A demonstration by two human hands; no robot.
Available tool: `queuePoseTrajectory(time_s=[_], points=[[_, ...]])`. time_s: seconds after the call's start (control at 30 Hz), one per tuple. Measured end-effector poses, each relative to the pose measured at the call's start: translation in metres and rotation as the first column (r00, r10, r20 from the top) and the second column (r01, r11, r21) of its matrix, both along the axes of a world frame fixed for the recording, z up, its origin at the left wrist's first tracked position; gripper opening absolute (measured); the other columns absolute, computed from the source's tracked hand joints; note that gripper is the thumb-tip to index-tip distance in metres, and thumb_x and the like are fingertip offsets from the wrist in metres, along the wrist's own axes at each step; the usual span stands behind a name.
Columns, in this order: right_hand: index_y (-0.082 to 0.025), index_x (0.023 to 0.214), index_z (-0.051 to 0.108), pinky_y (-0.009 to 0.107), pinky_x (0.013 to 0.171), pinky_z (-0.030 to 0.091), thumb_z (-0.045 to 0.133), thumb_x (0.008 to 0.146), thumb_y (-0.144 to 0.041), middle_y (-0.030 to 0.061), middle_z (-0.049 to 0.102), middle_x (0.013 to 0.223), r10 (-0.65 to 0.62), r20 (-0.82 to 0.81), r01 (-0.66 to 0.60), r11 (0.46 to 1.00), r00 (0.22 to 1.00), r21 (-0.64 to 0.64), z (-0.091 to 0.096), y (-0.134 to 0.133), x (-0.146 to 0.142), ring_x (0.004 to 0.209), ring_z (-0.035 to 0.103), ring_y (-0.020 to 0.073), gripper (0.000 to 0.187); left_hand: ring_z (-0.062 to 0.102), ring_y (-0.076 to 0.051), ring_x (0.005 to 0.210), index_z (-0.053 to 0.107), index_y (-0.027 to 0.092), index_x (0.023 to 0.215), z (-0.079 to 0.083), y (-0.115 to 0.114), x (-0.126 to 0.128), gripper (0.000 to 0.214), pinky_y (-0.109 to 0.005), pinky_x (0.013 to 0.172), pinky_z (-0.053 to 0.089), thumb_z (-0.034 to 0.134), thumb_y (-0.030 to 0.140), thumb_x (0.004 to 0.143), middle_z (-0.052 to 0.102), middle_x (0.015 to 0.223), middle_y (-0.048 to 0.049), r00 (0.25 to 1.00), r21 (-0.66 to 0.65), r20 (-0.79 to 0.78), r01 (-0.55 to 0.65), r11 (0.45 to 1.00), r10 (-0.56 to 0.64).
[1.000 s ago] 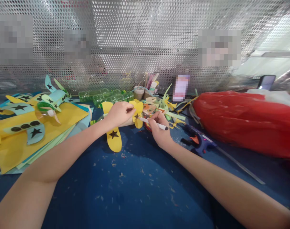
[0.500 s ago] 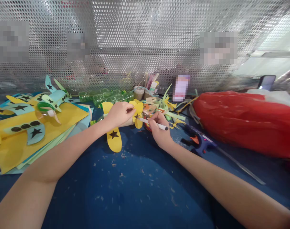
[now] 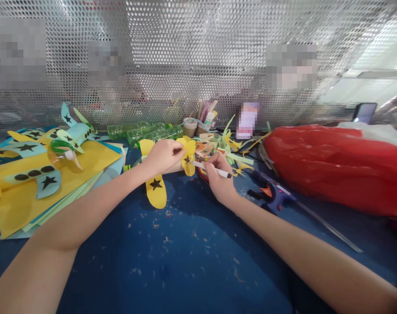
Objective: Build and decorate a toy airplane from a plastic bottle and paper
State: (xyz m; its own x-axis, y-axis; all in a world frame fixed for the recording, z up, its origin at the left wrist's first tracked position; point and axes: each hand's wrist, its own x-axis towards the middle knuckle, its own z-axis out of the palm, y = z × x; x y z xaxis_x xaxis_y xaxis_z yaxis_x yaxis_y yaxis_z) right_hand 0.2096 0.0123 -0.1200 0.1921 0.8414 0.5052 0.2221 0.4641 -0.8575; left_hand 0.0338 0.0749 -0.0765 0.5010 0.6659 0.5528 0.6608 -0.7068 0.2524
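Note:
My left hand [image 3: 165, 155] is closed on a toy plane [image 3: 156, 192] near its tail, its fingers pinching the yellow tail piece. The plane has rounded yellow wings with a black star, and a green bottle cap shows at its nose on the left; my hand hides much of the body. Between the fingers of my right hand [image 3: 220, 179] is a white marker [image 3: 214, 168] with a black end. Its tip meets the yellow tail piece [image 3: 189, 163] at a small black star.
Finished-looking paper planes [image 3: 38, 174] lie on coloured sheets [image 3: 96, 157] at left. Green plastic bottles [image 3: 146, 132], cups of sticks [image 3: 190, 126] and paper scraps [image 3: 237, 157] sit behind. To the right are a glue gun [image 3: 276, 194] and red plastic bag [image 3: 335, 170]. Bits litter the blue table [image 3: 172, 270].
The marker and my right hand have shifted very slightly. My left hand keeps the same hold on the plane.

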Motion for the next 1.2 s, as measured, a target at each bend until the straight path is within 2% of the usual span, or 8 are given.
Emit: queuePoseTrajectory(time_s=[0.6, 1.0, 1.2], points=[[-0.024, 0.067, 0.039, 0.027, 0.047, 0.024, 0.053, 0.076, -0.019, -0.0067, 0.036, 0.055, 0.041, 0.015, -0.041, 0.999, 0.999, 0.009, -0.0014, 0.0006, 0.0011, 0.049, 0.030, 0.0100, 0.018, 0.046, -0.012, 0.054, 0.053, 0.019, 0.055, 0.0001, -0.0002, 0.0002, 0.030, -0.028, 0.054, 0.029, 0.054, 0.025, 0.085, 0.056, 0.059, 0.0003, 1.000, -0.012, 0.004, -0.006, 1.000, 0.006], [-0.024, 0.064, 0.038, 0.027, 0.046, 0.024, 0.051, 0.075, -0.016, -0.0066, 0.037, 0.052, 0.001, 0.003, -0.001, 1.000, 1.000, 0.010, 0.0013, -0.0003, -0.0003, 0.048, 0.030, 0.0104, 0.018, 0.046, -0.013, 0.055, 0.053, 0.019, 0.055, 0.0012, -0.0013, 0.0004, 0.031, -0.029, 0.055, 0.030, 0.056, 0.024, 0.085, 0.056, 0.059, 0.0004, 1.000, -0.021, -0.001, -0.007, 1.000, 0.007], [-0.024, 0.065, 0.039, 0.027, 0.047, 0.024, 0.052, 0.076, -0.018, -0.0070, 0.036, 0.054, 0.019, 0.011, -0.019, 1.000, 1.000, 0.019, 0.0005, 0.0000, 0.0002, 0.048, 0.029, 0.0103, 0.019, 0.044, -0.013, 0.055, 0.050, 0.018, 0.053, 0.0015, -0.0018, 0.0008, 0.033, -0.028, 0.055, 0.028, 0.056, 0.023, 0.085, 0.053, 0.057, 0.0006, 1.000, -0.023, 0.000, -0.006, 1.000, 0.006]])
